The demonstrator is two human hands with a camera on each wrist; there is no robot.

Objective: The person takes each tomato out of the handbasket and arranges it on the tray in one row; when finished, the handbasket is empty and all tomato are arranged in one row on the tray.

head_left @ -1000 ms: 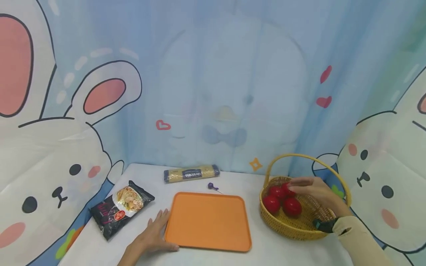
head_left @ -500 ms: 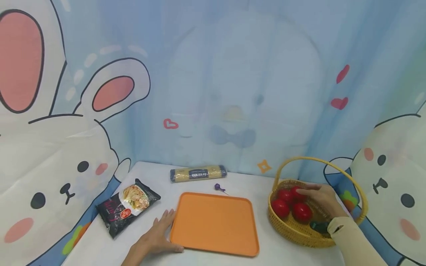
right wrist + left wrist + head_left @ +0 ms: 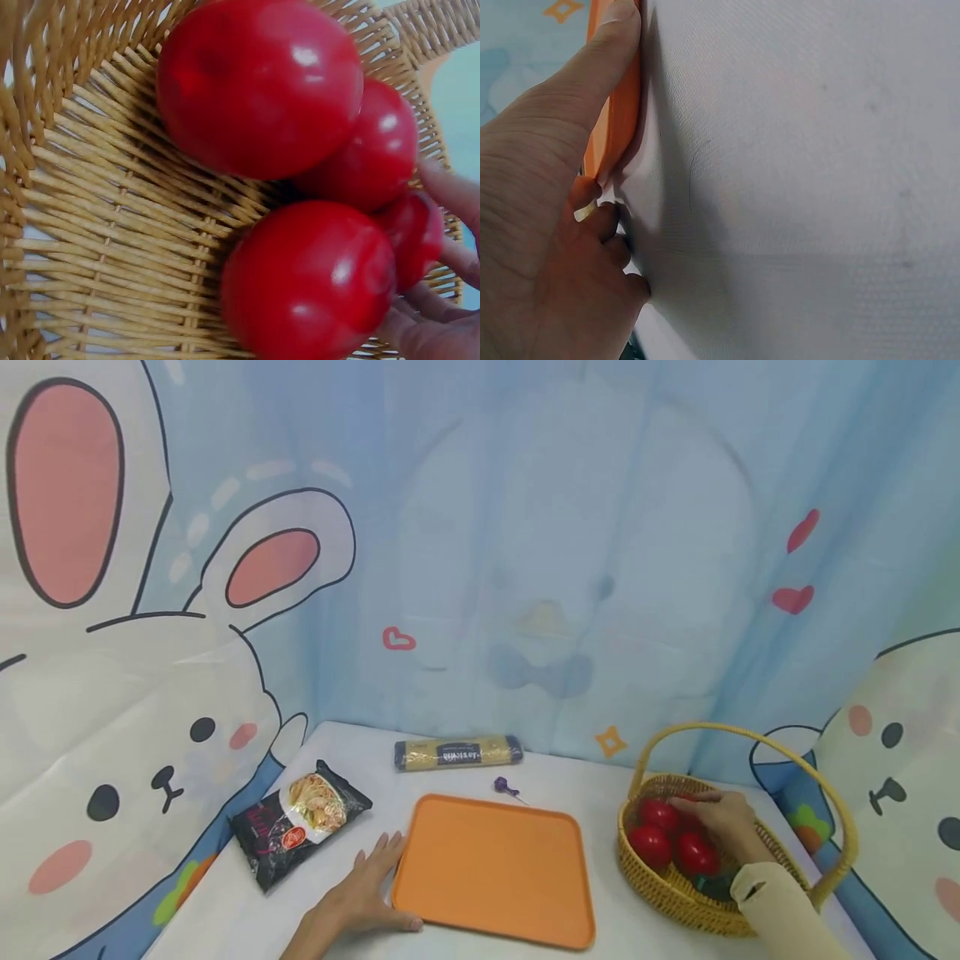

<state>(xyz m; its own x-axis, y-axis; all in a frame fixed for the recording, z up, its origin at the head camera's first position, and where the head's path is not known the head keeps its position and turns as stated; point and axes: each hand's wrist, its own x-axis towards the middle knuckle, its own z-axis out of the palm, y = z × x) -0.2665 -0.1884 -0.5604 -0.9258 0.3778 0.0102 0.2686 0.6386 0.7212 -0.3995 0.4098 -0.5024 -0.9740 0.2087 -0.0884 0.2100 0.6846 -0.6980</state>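
In the head view my left hand (image 3: 358, 892) rests at the near left corner of an orange tray (image 3: 491, 870), fingers extended along its side. The left wrist view has my thumb (image 3: 604, 56) lying on the tray's rim (image 3: 622, 112). My right hand (image 3: 726, 820) reaches into a yellow wicker basket (image 3: 675, 902) holding several red apples (image 3: 696, 853). Its fingers (image 3: 450, 191) curl about the small-looking far apple (image 3: 412, 236), which is partly hidden behind the nearer ones in the right wrist view. That apple sits among the others in the basket.
Left of the tray lies a black noodle packet (image 3: 300, 820). A yellow spaghetti packet (image 3: 459, 753) and a purple lollipop (image 3: 506, 787) lie behind the tray. The basket's tall handle (image 3: 750, 732) arches over my right hand. A printed curtain (image 3: 525, 568) hangs behind the white table.
My right hand has lowered from above the apples, and its fingers have closed about the rear one. The left hand keeps its place at the tray. The head view has shifted slightly.
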